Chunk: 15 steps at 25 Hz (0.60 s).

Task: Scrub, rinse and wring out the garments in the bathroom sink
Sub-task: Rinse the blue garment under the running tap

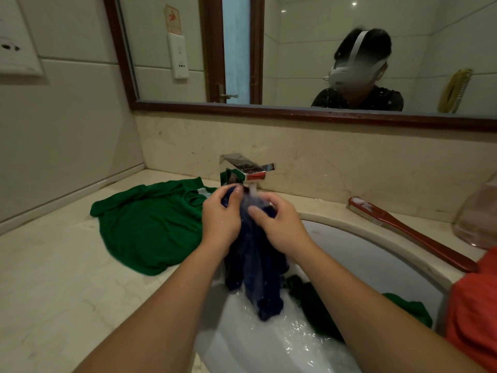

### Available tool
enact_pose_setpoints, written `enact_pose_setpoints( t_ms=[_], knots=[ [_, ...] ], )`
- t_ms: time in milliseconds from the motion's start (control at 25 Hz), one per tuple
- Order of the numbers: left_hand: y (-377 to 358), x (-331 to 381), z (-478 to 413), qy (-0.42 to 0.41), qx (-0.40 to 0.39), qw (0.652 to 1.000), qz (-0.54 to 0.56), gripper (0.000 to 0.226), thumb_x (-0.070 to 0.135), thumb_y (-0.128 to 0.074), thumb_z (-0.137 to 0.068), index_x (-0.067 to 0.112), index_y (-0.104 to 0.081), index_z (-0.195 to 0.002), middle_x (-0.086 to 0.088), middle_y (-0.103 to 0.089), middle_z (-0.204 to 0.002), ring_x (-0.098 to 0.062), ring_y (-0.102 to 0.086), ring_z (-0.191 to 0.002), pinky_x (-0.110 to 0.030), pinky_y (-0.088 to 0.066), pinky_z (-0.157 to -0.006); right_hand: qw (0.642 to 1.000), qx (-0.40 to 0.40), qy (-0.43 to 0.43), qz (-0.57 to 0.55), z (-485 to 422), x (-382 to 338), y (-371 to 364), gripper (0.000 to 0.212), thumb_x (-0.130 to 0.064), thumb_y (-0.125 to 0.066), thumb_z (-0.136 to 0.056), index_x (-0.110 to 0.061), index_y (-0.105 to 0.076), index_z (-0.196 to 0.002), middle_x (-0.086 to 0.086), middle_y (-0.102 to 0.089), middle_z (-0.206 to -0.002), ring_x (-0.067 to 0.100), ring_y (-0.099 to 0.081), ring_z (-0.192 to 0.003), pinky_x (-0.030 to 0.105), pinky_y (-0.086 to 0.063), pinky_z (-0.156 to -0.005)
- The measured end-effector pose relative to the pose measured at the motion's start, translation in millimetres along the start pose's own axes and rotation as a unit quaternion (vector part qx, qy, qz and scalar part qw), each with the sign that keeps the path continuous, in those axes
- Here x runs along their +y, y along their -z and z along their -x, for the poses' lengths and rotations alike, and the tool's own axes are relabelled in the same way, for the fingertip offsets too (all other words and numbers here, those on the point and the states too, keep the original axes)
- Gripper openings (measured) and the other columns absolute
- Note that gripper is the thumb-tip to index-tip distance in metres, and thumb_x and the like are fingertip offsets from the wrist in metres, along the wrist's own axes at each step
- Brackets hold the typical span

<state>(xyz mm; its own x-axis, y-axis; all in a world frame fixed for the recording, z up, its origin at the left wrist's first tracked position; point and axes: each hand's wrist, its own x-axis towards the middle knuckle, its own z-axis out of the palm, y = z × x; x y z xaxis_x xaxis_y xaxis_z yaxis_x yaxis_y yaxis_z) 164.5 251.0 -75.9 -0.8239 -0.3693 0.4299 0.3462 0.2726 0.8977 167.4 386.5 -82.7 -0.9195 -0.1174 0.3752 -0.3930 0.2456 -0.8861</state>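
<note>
The dark blue garment is held under the running faucet. Its upper end is bunched between both hands and its lower end hangs down into the white sink, where the water foams. The left hand grips the top of the cloth with curled fingers. The right hand pinches the fabric just beside it, in the stream.

I judge this to be the rinsing of this piece; the wringing is not yet done. A dark green garment lies wet in the basin and probably needs its turn. A bright green shirt is spread on the marble countertop at the left; whether it is washed I cannot tell.

A red scrubbing brush lies on the counter beside the sink's rim, near an orange cloth. Behind are a wood-framed mirror and pale tiled walls.
</note>
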Motion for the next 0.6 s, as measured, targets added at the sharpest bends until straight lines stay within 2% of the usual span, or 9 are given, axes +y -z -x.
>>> enact_pose_setpoints(
  t_ms=[120,240,320,400,520,600],
  knots=[
    [2,0,-3,0.050,0.052,0.996,0.058,0.019,0.028,-0.060,-0.102,0.016,-0.073,-0.110,0.006,-0.071,-0.096,-0.008,-0.068,-0.090,-0.016,-0.053,-0.076,0.998,-0.044,0.027,0.022,5,4,-10,0.025,-0.028,-0.062,-0.102,-0.029,-0.062,-0.127,-0.016,-0.068,-0.115,0.000,-0.063,-0.107,0.026,-0.052,-0.095],
    [2,-3,-4,0.064,0.050,0.993,0.082,0.021,0.028,-0.060,-0.102,0.015,-0.073,-0.113,0.001,-0.073,-0.101,-0.012,-0.069,-0.094,-0.028,-0.056,-0.084,1.000,-0.015,0.021,-0.008,5,8,-16,0.019,-0.022,-0.056,-0.105,-0.024,-0.062,-0.123,-0.014,-0.067,-0.109,-0.002,-0.064,-0.098,0.024,-0.052,-0.088],
    [2,-5,-4,0.055,0.036,0.995,0.073,0.023,0.030,-0.059,-0.102,0.014,-0.072,-0.114,0.002,-0.072,-0.102,-0.009,-0.068,-0.094,-0.022,-0.055,-0.082,1.000,0.009,0.006,-0.014,4,4,-16,0.018,-0.022,-0.051,-0.107,-0.025,-0.062,-0.119,-0.011,-0.068,-0.105,0.004,-0.065,-0.092,0.029,-0.055,-0.084],
    [2,-4,-3,0.035,0.003,0.999,0.040,0.020,0.029,-0.058,-0.103,0.015,-0.070,-0.112,0.008,-0.070,-0.100,0.003,-0.064,-0.089,-0.007,-0.048,-0.074,0.999,0.038,-0.006,0.001,0,0,-14,0.019,-0.027,-0.046,-0.108,-0.026,-0.061,-0.120,-0.008,-0.067,-0.107,0.009,-0.065,-0.096,0.035,-0.055,-0.088],
    [-2,-1,0,0.001,-0.053,0.999,0.012,0.008,0.020,-0.059,-0.102,0.020,-0.066,-0.107,0.018,-0.064,-0.093,0.017,-0.060,-0.078,-0.002,-0.044,-0.069,0.997,0.056,-0.014,0.044,-2,1,-5,0.020,-0.034,-0.047,-0.108,-0.025,-0.059,-0.122,-0.009,-0.066,-0.111,0.010,-0.063,-0.104,0.032,-0.052,-0.091],
    [-3,0,2,-0.004,-0.064,0.998,0.012,0.007,0.018,-0.060,-0.101,0.022,-0.065,-0.105,0.019,-0.064,-0.092,0.019,-0.059,-0.075,-0.003,-0.046,-0.070,0.998,0.038,-0.015,0.045,0,4,2,0.013,-0.037,-0.058,-0.103,-0.031,-0.062,-0.114,-0.014,-0.068,-0.104,0.003,-0.064,-0.098,0.022,-0.052,-0.085]
  ],
)
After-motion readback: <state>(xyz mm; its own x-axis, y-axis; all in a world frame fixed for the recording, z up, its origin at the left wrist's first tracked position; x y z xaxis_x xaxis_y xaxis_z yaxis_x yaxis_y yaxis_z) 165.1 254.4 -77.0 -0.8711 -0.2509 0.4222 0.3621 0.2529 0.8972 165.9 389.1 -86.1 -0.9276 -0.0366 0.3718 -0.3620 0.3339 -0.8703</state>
